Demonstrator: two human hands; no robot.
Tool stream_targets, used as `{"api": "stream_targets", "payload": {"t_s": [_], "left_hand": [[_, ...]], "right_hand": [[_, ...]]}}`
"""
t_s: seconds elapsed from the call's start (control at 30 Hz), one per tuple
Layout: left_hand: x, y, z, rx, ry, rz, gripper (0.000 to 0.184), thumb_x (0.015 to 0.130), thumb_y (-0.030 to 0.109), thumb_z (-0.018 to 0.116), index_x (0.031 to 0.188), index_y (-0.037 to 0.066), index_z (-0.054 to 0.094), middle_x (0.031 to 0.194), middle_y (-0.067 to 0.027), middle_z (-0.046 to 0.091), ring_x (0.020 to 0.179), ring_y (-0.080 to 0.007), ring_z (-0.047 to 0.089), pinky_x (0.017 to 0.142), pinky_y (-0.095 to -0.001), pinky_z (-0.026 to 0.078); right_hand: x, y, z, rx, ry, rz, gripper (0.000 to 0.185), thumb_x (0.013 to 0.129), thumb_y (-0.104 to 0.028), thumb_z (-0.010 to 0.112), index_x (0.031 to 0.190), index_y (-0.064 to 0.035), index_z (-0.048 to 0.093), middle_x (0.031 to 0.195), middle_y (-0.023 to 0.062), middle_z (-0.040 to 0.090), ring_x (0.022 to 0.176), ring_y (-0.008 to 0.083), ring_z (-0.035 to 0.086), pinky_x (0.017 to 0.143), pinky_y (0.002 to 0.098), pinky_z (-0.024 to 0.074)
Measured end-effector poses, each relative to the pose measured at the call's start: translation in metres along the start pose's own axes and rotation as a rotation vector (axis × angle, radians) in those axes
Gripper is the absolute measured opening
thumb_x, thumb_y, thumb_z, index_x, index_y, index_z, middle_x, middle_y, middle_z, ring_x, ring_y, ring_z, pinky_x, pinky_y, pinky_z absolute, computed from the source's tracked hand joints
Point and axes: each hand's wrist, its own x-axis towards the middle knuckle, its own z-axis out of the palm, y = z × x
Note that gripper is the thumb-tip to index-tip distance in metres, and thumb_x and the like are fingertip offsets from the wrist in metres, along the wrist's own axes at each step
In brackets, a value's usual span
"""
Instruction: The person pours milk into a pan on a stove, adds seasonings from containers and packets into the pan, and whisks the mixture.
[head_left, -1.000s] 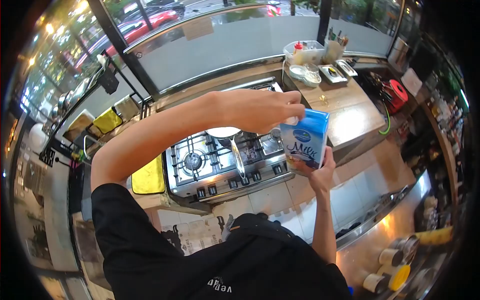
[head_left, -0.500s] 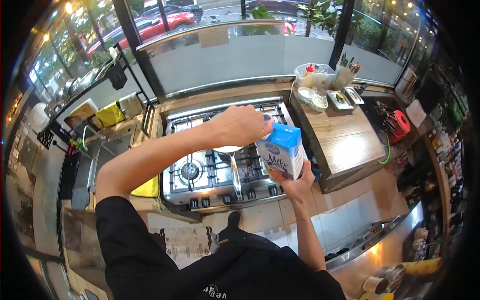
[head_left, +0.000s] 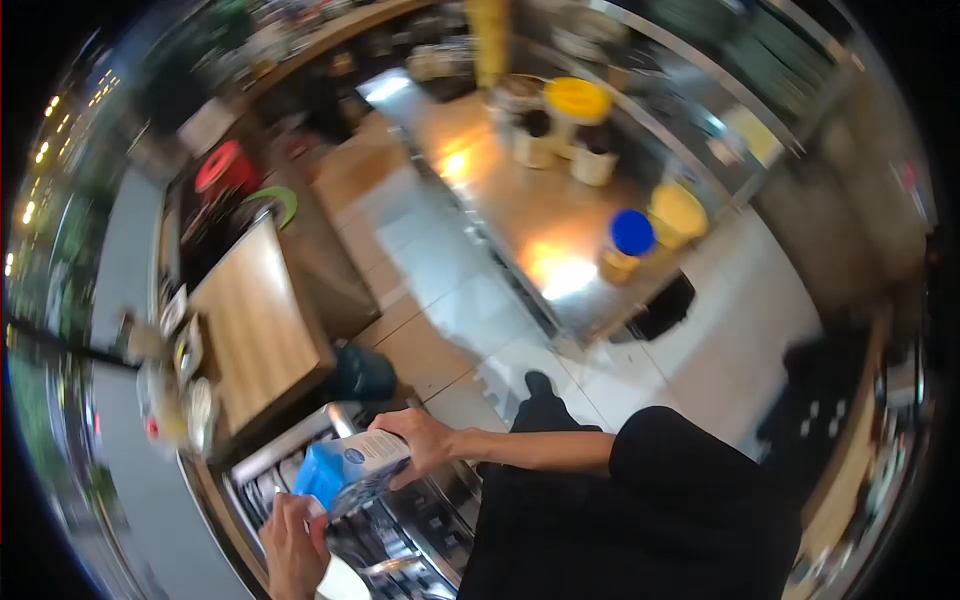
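One camera, head-worn: looks out from your head, forward and steeply down, tilted; wide round view, blurred toward the rim. Nearest: your dark garment point(head_left: 640, 530), five o'clock; your right hand point(head_left: 420, 440) and left hand point(head_left: 293, 550), seven o'clock. Middle range: wooden counter point(head_left: 250, 330), nine o'clock; steel bench point(head_left: 540, 210), one o'clock. Farther: grey panel point(head_left: 125, 260), nine o'clock, past the counter

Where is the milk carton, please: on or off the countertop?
Off: the right hand grips the milk carton clear of the wooden countertop, the left hand at its blue top.
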Motion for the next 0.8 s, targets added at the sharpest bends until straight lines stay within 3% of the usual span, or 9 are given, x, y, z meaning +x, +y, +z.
{"api": "stream_targets", "payload": {"t_s": [0.1,0.13,0.2,0.27,0.47,0.53,0.63,0.7,0.8], "left_hand": [[0.099,0.016,0.021,-0.148,0.0,0.538,0.037,0.068,-0.001,0.062,0.104,0.009,0.059,0.109,-0.0204,0.055,0.099,-0.0432,0.055,0.08,-0.0494,0.045],[0.127,0.034,0.028,-0.143,-0.001,0.509,0.051,0.058,-0.003,0.062,0.106,0.014,0.063,0.131,-0.0236,0.046,0.119,-0.0451,0.045,0.096,-0.0527,0.038],[0.195,0.08,0.054,-0.528,0.006,0.428,0.068,0.06,0.01,0.076,0.123,0.006,0.051,0.138,-0.0264,0.038,0.123,-0.0443,0.042,0.102,-0.051,0.035],[0.268,0.162,0.074,-0.316,-0.237,0.438,0.083,0.063,0.03,0.085,0.128,0.001,0.043,0.123,-0.0231,0.05,0.113,-0.0399,0.051,0.093,-0.0427,0.044],[0.412,0.266,0.191,-0.227,-0.36,0.524,0.074,0.073,0.026,0.08,0.129,0.001,0.039,0.113,-0.0219,0.057,0.097,-0.0407,0.06,0.077,-0.0434,0.051],[0.446,0.289,0.219,-0.204,-0.321,0.541,0.071,0.074,0.027,0.078,0.128,0.002,0.04,0.11,-0.0204,0.056,0.095,-0.0408,0.059,0.075,-0.0449,0.051],[0.496,0.314,0.259,-0.138,-0.26,0.53,0.067,0.076,0.026,0.075,0.128,0.003,0.04,0.107,-0.0191,0.055,0.095,-0.0406,0.058,0.07,-0.0478,0.05],[0.53,0.327,0.279,-0.106,-0.204,0.453,0.066,0.076,0.023,0.075,0.129,0.003,0.04,0.111,-0.0188,0.054,0.1,-0.0394,0.056,0.072,-0.0476,0.05],[0.58,0.334,0.322,-0.111,-0.066,0.399,0.067,0.075,0.022,0.076,0.129,0.004,0.039,0.113,-0.0182,0.054,0.105,-0.0382,0.054,0.074,-0.0475,0.05]], "right_hand": [[-0.025,0.035,-0.072,0.075,0.108,0.033,0.068,0.054,-0.036,0.09,0.105,-0.006,0.058,0.095,0.0117,0.065,0.086,0.027,0.065,0.075,0.0342,0.0508],[-0.035,0.044,-0.101,0.116,0.141,0.09,0.067,0.054,-0.035,0.09,0.105,-0.0057,0.058,0.095,0.0117,0.065,0.085,0.0273,0.065,0.074,0.034,0.0509],[-0.055,0.063,-0.157,-0.087,0.272,0.041,0.067,0.054,-0.034,0.09,0.105,-0.0055,0.058,0.094,0.0105,0.066,0.083,0.0266,0.065,0.073,0.0339,0.0509],[-0.083,0.08,-0.224,-0.075,0.355,0.061,0.067,0.054,-0.034,0.091,0.106,-0.0051,0.059,0.092,0.01,0.066,0.082,0.026,0.066,0.071,0.0341,0.0509],[-0.129,0.109,-0.384,-0.183,0.393,0.419,0.077,0.06,-0.028,0.087,0.124,-0.0052,0.051,0.123,0.0149,0.055,0.116,0.0307,0.051,0.096,0.0396,0.0408],[-0.136,0.121,-0.436,-0.342,0.602,0.293,0.078,0.068,-0.024,0.081,0.134,-0.006,0.043,0.135,0.0162,0.045,0.128,0.0335,0.039,0.107,0.041,0.031],[-0.14,0.13,-0.533,-0.315,1.101,0.572,0.071,0.077,-0.021,0.067,0.139,-0.0039,0.038,0.14,0.0188,0.04,0.133,0.0333,0.035,0.111,0.0417,0.027],[-0.157,0.164,-0.592,-0.941,1.11,0.91,0.074,0.079,-0.026,0.065,0.138,0.0052,0.033,0.141,0.0261,0.037,0.133,0.041,0.033,0.111,0.0496,0.0259],[-0.171,0.201,-0.655,-1.128,1.113,1.314,0.072,0.083,-0.033,0.059,0.138,0.0048,0.033,0.144,0.0315,0.031,0.133,0.0442,0.032,0.107,0.0565,0.0269]]}}
